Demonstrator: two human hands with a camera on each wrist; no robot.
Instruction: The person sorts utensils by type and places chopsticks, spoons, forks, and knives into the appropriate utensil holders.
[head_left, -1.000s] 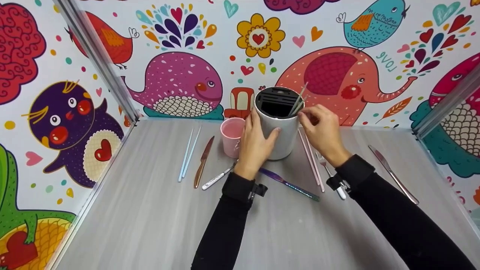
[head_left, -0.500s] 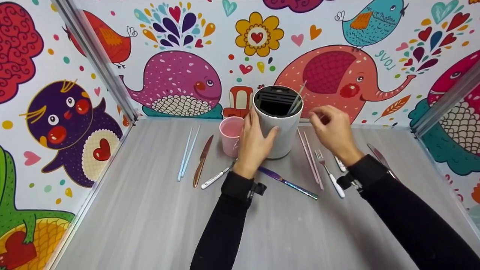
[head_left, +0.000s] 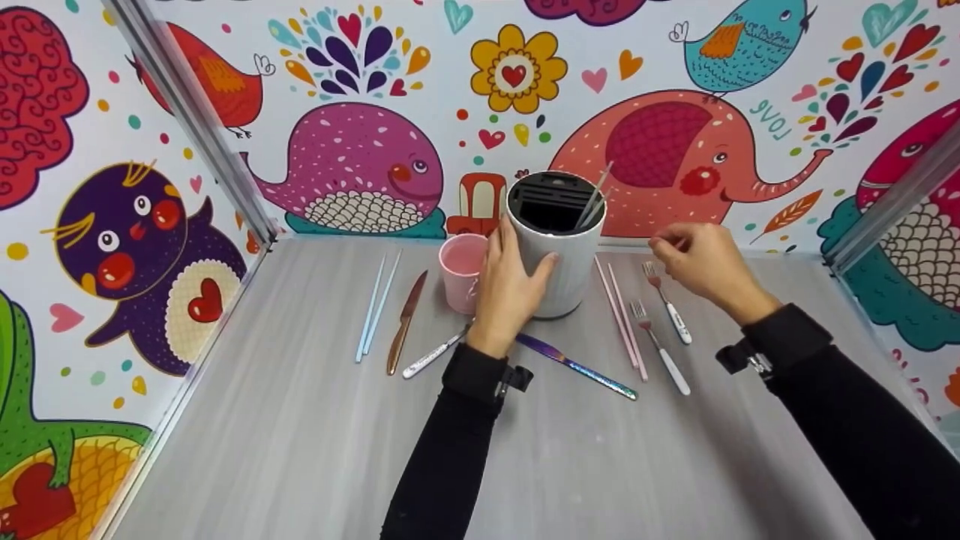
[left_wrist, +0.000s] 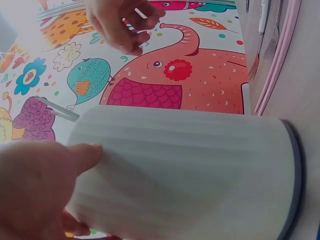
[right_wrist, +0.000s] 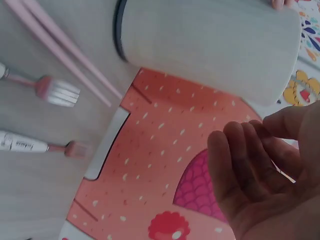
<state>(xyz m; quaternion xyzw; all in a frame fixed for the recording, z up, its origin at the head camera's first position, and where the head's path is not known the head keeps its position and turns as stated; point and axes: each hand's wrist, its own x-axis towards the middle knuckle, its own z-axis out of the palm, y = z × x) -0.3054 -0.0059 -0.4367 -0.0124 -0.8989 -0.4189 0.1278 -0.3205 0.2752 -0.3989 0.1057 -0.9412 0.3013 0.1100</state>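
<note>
My left hand (head_left: pixel 510 292) grips the side of a tall white utensil holder (head_left: pixel 566 277), its thumb across the front. The holder stands on the table and has a black slotted insert (head_left: pixel 551 199). A pair of pale chopsticks (head_left: pixel 596 201) leans out of the holder's right side. My right hand (head_left: pixel 712 262) hovers to the right of the holder, fingers loosely curled with nothing in them, as the right wrist view also shows. Below and left of it lie two forks with white handles, a patterned one (head_left: pixel 677 321) and a plain one (head_left: pixel 673 370), beside pink chopsticks (head_left: pixel 622 322).
A pink cup (head_left: pixel 459 277) stands left of the holder. Blue chopsticks (head_left: pixel 373 319), a copper knife (head_left: pixel 406 322) and a patterned white handle (head_left: pixel 431 358), partly hidden by the left arm, lie leftward. A rainbow knife (head_left: pixel 585 371) lies in front. Printed walls enclose the table.
My right hand has drawn away from the chopsticks in the holder and moved right, uncovering both forks. Its arm now hides the silver knife at the right. The left hand keeps its place.
</note>
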